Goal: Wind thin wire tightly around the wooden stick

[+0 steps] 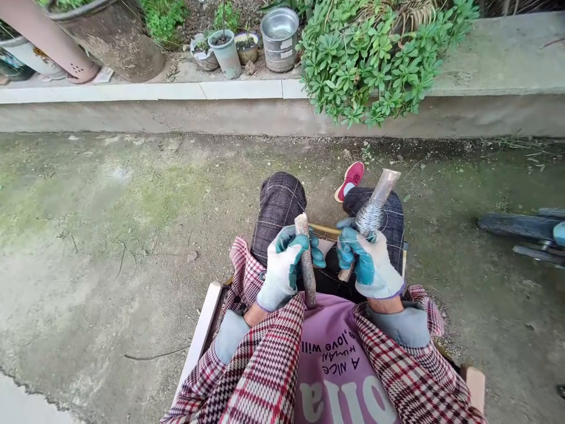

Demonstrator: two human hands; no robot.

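Note:
I sit on a wooden chair (200,333) and look down at my lap. My left hand (286,265), in a white and teal work glove, is closed around a short brown stick (305,259) held nearly upright. In a matching glove, my right hand (368,262) grips a longer stick (383,185) that has fine grey wire or thread (369,217) wound about its middle. That stick tilts up and to the right. A thin strand seems to run between the two sticks, but it is too fine to be sure. The hands are a short way apart above my knees.
Bare, mossy concrete ground (110,235) lies in front and to the left. A low concrete ledge (176,91) at the back carries plant pots (226,53), a metal bucket (279,38) and a leafy bush (371,65). A bicycle wheel (521,227) shows at the right.

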